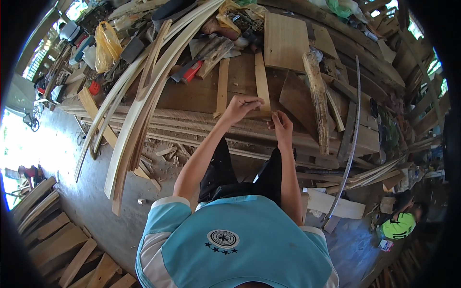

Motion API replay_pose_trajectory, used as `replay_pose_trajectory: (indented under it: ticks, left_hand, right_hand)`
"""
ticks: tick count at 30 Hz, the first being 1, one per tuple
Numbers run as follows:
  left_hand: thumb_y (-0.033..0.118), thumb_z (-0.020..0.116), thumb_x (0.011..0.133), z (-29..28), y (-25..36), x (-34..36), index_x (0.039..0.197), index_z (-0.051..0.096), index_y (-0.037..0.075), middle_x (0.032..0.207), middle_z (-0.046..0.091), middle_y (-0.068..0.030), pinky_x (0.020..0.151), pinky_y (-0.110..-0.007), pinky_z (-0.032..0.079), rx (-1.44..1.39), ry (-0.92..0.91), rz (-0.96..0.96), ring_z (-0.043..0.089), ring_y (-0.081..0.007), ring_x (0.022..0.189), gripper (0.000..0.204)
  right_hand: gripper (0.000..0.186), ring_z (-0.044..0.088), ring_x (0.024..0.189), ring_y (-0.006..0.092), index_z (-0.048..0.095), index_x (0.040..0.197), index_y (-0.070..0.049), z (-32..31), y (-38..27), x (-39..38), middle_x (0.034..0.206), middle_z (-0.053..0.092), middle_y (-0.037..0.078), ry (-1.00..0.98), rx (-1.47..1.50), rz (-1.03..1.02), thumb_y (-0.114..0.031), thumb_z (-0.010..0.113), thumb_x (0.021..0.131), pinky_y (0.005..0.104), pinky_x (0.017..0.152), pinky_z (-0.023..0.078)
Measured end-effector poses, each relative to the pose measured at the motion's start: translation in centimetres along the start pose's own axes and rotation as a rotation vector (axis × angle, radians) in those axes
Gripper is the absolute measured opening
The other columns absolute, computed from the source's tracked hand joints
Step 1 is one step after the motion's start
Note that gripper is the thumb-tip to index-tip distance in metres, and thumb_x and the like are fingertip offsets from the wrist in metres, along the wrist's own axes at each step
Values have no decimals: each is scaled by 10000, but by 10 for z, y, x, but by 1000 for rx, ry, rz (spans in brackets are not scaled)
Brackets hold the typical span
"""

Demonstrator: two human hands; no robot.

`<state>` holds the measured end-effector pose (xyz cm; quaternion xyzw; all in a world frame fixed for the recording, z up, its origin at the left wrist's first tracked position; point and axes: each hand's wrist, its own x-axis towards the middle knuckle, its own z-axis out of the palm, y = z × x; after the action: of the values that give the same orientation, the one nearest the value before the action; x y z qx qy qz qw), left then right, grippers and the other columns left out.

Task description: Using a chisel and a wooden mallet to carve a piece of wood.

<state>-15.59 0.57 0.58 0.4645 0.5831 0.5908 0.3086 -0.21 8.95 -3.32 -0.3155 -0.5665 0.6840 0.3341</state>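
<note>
On the workbench [192, 98] before me lie two pale narrow wood strips, the left strip [223, 86] and the right strip [261, 81], running away from me. A short crosspiece [259, 114] spans their near ends. Over this crosspiece is my left hand [242, 107], its fingers curled and pressed together, pointing right. My right hand [281, 126] is at the crosspiece's right end, thumb and forefinger pinched close to the corner. Whatever either hand holds is too small or hidden to make out.
Long thin boards [153, 96] jut over the bench's left side. A wide board [286, 43], a rough bark-edged stick [317, 101] and a red-and-black tool [192, 71] lie on the bench. A person in a yellow-green shirt [399, 225] is low at the right. Wood scraps litter the floor.
</note>
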Motion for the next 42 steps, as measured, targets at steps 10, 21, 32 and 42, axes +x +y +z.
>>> replay_pose_trajectory:
  ticks: [10, 21, 32, 42]
  left_hand:
    - [82, 596, 767, 12, -6, 3, 912, 620, -21, 722, 622, -43, 599, -204, 453, 83, -7, -9, 545, -61, 634, 180]
    - [89, 623, 735, 14, -4, 5, 846, 646, 8, 753, 637, -75, 602, -220, 450, 208, -32, 42, 578, -89, 673, 140]
    - [63, 639, 693, 13, -6, 4, 779, 641, -7, 710, 636, -102, 581, -235, 450, 196, 31, 55, 593, -113, 627, 112]
    - [54, 623, 709, 18, -7, 4, 770, 629, -17, 708, 635, -93, 595, -231, 452, 133, 32, 80, 599, -115, 645, 94]
  right_hand:
    - [236, 548, 609, 70, 536, 1009, 19, 2, -4, -1, 728, 573, 19, -3, 5, 17, -135, 532, 830, 194, 513, 408]
    - [227, 557, 626, 70, 532, 1005, 24, 0, -2, -1, 775, 579, 24, -9, 16, 15, -122, 521, 832, 189, 511, 406]
    - [266, 570, 744, 182, 544, 999, -28, -23, -57, -5, 822, 588, 118, 148, -659, -290, -195, 569, 794, 290, 596, 449]
    - [623, 521, 902, 341, 455, 1003, 44, -111, -81, 47, 948, 534, 221, 253, -1317, 32, -346, 712, 589, 394, 777, 422]
